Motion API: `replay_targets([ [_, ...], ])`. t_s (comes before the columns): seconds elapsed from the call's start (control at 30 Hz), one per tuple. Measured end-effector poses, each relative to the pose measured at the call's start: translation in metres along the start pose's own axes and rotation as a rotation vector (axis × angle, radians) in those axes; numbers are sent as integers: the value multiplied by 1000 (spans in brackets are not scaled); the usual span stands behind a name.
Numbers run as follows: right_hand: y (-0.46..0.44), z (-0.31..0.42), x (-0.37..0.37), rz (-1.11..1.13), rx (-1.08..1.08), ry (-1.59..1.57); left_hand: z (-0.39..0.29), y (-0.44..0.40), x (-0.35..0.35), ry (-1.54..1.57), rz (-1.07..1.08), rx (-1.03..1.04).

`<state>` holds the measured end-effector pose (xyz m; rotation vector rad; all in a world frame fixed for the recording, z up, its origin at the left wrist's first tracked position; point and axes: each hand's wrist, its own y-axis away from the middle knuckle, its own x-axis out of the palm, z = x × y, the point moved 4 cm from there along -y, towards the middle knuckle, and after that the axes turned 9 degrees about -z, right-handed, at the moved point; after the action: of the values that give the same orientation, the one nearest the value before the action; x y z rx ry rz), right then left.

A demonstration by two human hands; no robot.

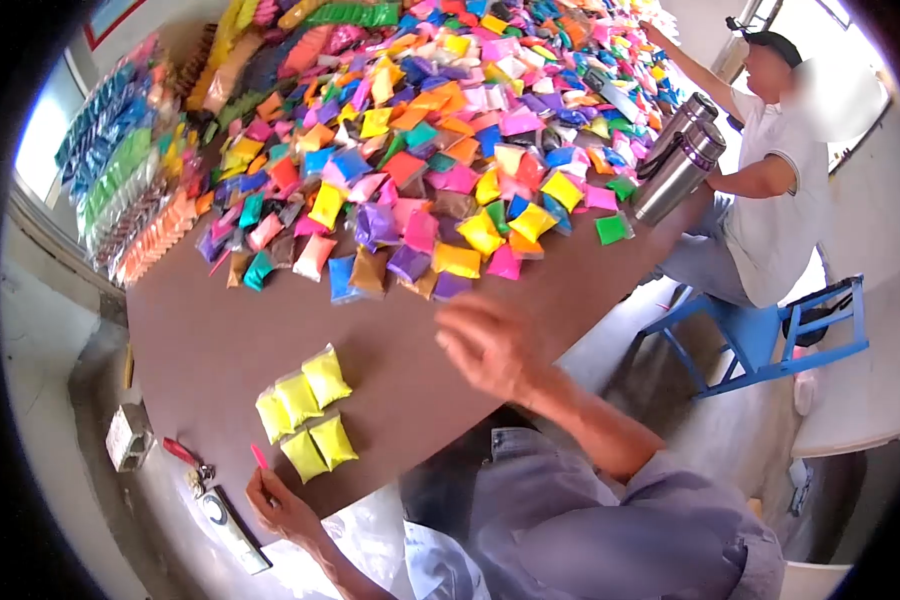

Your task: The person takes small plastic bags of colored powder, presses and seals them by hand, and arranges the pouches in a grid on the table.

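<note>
My left hand point(282, 508) is at the near left edge of the brown table, fingers pinched around a small pink stick point(259, 456) that points up from the fingertips. Just beyond it lie several neon-yellow packets point(298, 398) in clear plastic, grouped in two short rows. My right hand point(485, 350) hovers over the table's near middle, between those packets and the big pile. It is blurred by motion with the fingers bent, and I cannot make out anything in it. The pile of colourful small packets point(457, 262) begins just past this hand.
Strips of joined packets point(120, 180) hang at the far left. Two steel flasks point(680, 175) stand at the table's right side. Beyond them a person point(770, 200) sits on a blue chair point(740, 345), one arm over the pile. Keys point(200, 475) and a white device point(232, 530) lie at left.
</note>
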<state>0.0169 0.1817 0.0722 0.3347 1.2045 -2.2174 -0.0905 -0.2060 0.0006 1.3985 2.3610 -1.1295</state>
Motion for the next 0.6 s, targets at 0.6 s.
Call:
replay_targets([
  [0.6, -238, -318, -59, -171, 374, 425, -18, 5, 10, -131, -67, 148],
])
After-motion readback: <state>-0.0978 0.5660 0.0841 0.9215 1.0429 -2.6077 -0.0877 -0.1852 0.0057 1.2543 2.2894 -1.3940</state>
